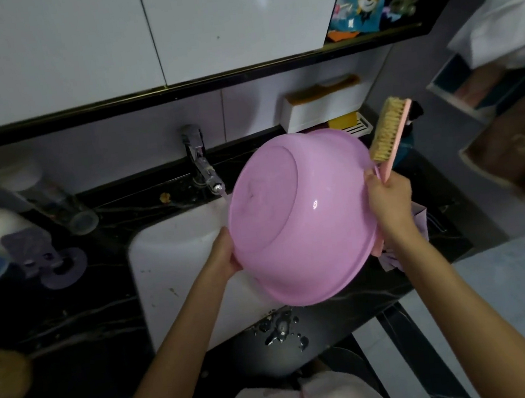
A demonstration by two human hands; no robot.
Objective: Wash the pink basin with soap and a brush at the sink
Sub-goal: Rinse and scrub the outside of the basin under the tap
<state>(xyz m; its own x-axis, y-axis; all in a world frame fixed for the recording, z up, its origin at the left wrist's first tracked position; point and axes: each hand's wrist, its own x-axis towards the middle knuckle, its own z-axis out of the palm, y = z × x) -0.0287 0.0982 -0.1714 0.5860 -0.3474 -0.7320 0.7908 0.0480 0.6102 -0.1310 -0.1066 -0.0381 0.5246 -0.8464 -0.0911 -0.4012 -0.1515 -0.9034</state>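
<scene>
The pink basin [301,214] is tipped on its side above the white sink [176,256], its underside facing me. My left hand [226,254] grips its lower left rim. My right hand [389,200] holds the right rim together with the pink handle of a brush [389,135], whose pale bristles point left and stand upright behind the basin. Water runs from the chrome tap [200,160] down just past the basin's left edge. The inside of the basin is hidden.
A black marble counter [72,316] surrounds the sink, with water drops at its front edge [281,328]. Bottles and a clear cup [57,201] stand at the left. A white soap rack with yellow soap [342,122] hangs on the back wall at the right.
</scene>
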